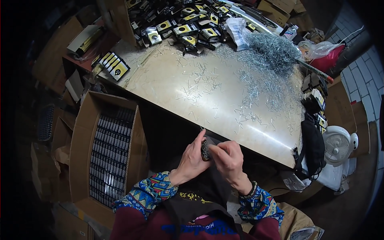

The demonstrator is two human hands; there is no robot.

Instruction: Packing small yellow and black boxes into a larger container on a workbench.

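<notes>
At left of frame, a brown carton [84, 140] with rows of dark packs [110, 156] inside. Upper middle, black-and-yellow boxes [188, 30] heaped on the desk [156, 80]. Lower centre, left hand [190, 162] cupped around a clump of thin metal wires [205, 151]; just beside, right hand [227, 160], fingertips pinched together, cannot tell on what. Upper right, piled silvery wires [274, 50]; far right, a white fan [337, 146].

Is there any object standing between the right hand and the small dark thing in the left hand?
Nothing visible stands between them. The left hand holds the small dark thing, and the right hand has its fingertips close beside it; whether they touch it, I cannot tell.
</notes>
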